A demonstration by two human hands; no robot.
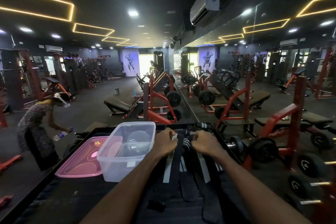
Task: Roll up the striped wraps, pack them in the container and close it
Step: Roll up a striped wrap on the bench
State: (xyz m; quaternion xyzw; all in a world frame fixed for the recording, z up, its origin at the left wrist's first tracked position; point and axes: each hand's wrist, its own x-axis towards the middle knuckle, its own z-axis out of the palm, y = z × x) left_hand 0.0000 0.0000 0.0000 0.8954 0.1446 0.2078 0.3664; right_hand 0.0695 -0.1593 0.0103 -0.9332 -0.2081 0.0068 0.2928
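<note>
dark gym | mirror wall (272,63) right | red weight machines (160,96) | ceiling light strips (72,11)

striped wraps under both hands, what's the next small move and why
Probably start rolling: both hands, left hand and right hand, pinch the far end of a striped wrap that lies flat and unrolled toward the person. The clear container stands open and empty, its pink lid beside it.

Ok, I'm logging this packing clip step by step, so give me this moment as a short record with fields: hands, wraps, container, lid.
left hand: pinches the far end of a striped wrap
right hand: fingers curled at the same wrap end
wraps: lying unrolled along the black table, towards the person
container: clear, open, left of the hands, no wraps inside
lid: pink, flat on the table, left of the container
</note>
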